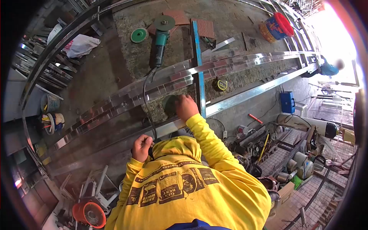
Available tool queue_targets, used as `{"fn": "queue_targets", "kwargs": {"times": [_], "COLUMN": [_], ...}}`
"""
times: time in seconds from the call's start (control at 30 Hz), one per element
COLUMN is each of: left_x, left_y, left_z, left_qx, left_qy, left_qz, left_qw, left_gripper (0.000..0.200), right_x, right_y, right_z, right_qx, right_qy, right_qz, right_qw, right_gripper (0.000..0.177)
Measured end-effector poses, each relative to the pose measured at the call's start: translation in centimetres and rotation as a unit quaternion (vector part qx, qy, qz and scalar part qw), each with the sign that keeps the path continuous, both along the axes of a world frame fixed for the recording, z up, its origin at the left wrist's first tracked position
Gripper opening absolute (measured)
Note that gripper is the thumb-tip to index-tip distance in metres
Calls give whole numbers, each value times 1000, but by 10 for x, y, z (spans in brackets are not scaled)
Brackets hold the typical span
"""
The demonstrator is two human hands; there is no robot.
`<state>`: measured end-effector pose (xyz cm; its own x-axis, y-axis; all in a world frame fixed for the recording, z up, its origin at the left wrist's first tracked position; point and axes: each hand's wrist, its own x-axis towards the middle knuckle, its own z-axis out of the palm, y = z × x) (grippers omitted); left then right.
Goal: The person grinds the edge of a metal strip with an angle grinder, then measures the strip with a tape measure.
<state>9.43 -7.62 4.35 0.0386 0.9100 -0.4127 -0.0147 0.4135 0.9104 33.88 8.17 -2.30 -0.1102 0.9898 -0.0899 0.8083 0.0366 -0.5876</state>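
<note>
My right hand (187,107) reaches over the metal bars, its fingers partly blurred at the right edge of a dark round disc (169,104). Closer to my body, my left hand (142,148) is closed with curled fingers beside a black cable (145,94); whatever it may hold is hidden. That cable leads to a green angle grinder (160,48) lying beyond the bars, with a grey disc (164,23) on its head. A green round disc (138,35) lies left of the grinder. A blue bar (198,65) crosses the bright metal bars (245,59) right of my right hand.
A tape measure (220,85) lies right of the blue bar. Reddish tiles (202,27) and a red-rimmed bucket (276,27) stand farther off. A blue toolbox (287,102) and cluttered racks are at right. A person in blue (328,68) is at far right.
</note>
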Motion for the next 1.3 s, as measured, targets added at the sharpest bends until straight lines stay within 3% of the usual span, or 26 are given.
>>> {"fn": "queue_targets", "kwargs": {"times": [0.1,0.13,0.23,0.3,0.37,0.43,0.53,0.77,0.9,1.3], "left_x": [5,5,-1,-4,-7,-6,-3,2,-7,-4], "left_y": [11,16,28,31,25,19,10,-2,-9,6], "left_z": [-1,-3,-1,11,8,12,17,23,12,11], "left_qx": [5,18,50,53,60,49,44,-4,8,-10], "left_qy": [14,11,49,80,103,109,107,125,137,116], "left_qz": [30,41,75,117,167,202,228,279,262,238], "left_qw": [999,999,995,988,979,972,967,952,955,964], "left_gripper": [27,27,24,23,22,23,22,23,23,18], "right_x": [6,12,40,72,99,125,152,157,147,165], "right_y": [14,26,77,120,160,200,256,331,349,341], "right_z": [68,74,110,102,103,93,79,58,51,46], "right_qx": [-31,18,8,155,128,176,116,77,-32,39], "right_qy": [-2,5,5,-19,-43,-101,-174,-161,-202,-171], "right_qz": [130,142,70,47,16,7,-33,-20,-71,11], "right_qw": [991,990,997,987,991,979,977,984,976,984], "right_gripper": [28,26,29,28,28,29,30,33,32,32]}}
